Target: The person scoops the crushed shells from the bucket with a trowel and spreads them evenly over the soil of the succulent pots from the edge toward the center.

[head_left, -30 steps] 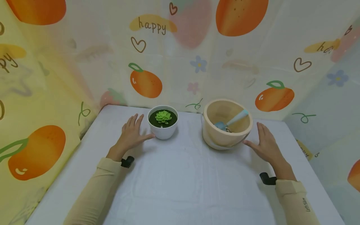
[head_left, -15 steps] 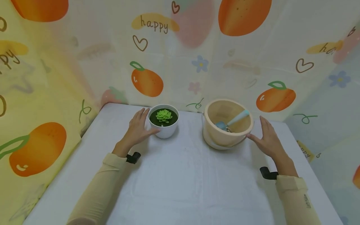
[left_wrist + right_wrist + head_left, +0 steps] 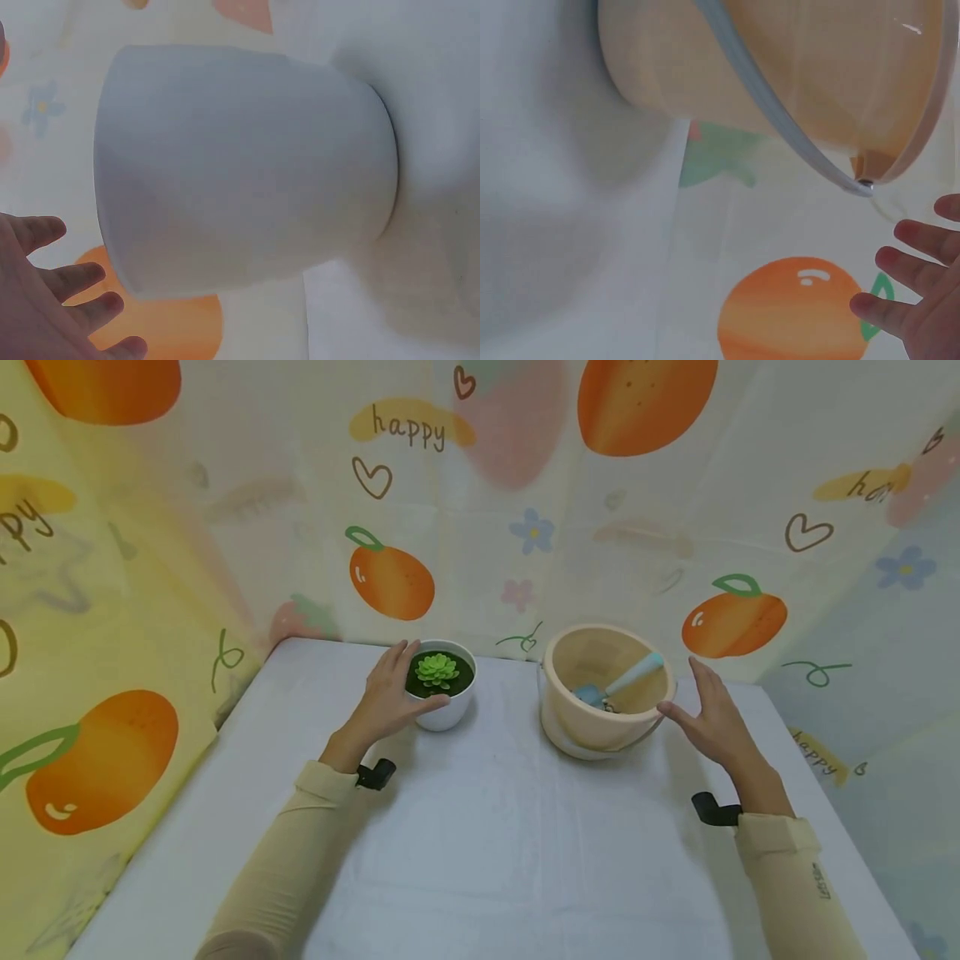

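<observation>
A small white pot [image 3: 444,717] holding a green succulent [image 3: 437,670] in dark soil stands upright toward the back of the table. My left hand [image 3: 386,697] reaches around its left side, thumb in front and fingers behind, without a grip; the left wrist view shows the fingers spread beside the pot's rim. To the right stands a beige bucket [image 3: 592,735] with a grey handle [image 3: 761,97]. Inside it leans a small shovel [image 3: 633,674] with a light blue handle. My right hand [image 3: 716,718] is at the bucket's right side, fingers extended; whether the thumb touches the rim I cannot tell.
A white cloth covers the table [image 3: 480,843]. Behind it and at both sides hangs a curtain [image 3: 480,527] printed with oranges, hearts and flowers. Some small pieces lie at the bottom of the bucket, too small to make out.
My left hand has moved right, from beside the white pot to around its left side. My right hand has moved slightly up, staying near the bucket. Pot and bucket stand where they were.
</observation>
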`<state>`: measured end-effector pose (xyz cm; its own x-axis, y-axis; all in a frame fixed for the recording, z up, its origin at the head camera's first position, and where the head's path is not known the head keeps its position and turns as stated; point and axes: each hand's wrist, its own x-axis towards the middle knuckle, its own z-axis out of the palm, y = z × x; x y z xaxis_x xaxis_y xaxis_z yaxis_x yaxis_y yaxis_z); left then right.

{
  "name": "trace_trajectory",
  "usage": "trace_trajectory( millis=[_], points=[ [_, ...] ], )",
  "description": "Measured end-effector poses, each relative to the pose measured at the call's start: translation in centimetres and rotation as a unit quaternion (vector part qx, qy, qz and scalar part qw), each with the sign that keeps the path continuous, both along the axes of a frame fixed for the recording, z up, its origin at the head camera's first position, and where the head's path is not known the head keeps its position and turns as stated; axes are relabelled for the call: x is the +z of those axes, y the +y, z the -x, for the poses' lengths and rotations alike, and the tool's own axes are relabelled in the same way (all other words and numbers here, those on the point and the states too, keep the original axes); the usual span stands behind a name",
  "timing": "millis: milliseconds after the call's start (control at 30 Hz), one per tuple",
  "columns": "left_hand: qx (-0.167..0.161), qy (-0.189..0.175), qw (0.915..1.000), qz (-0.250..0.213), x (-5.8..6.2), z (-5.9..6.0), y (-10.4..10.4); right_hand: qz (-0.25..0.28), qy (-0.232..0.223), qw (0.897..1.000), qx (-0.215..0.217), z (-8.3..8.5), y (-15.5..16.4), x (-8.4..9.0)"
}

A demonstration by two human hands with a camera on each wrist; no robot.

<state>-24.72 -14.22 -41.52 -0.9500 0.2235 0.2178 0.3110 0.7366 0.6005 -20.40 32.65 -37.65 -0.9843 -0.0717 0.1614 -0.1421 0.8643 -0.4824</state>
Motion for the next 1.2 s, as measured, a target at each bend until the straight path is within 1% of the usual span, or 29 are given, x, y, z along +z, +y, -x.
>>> trace_trajectory(
  millis=[100,267,467,700,800,1000,1200],
  points=[
    [-0.002,-0.002,1.0,-0.005,0.2,0.1,0.5,0.005,0.004,1.0,0.004,0.2,-0.2,0.3],
    [-0.01,0.008,0.9998,-0.014,0.5,0.3,1.3,0.007,0.005,1.0,0.004,0.5,-0.4,0.5],
    [-0.026,0.007,0.9991,-0.034,0.7,0.6,2.5,0.005,0.007,1.0,0.009,0.9,-0.5,0.7],
    [-0.035,0.008,0.9983,-0.046,1.0,0.8,3.9,0.006,-0.018,1.0,-0.003,1.4,-0.8,0.9],
    [-0.038,0.009,0.9981,-0.047,1.1,1.0,4.6,0.01,-0.026,1.0,-0.004,1.6,-0.7,0.9],
    [-0.053,0.008,0.9974,-0.048,1.2,1.3,6.0,0.007,-0.029,1.0,0.002,2.2,-0.7,1.0],
    [-0.063,0.007,0.997,-0.044,1.3,1.5,6.9,0.005,-0.031,1.0,0.0,2.7,-0.9,1.1]
  ],
)
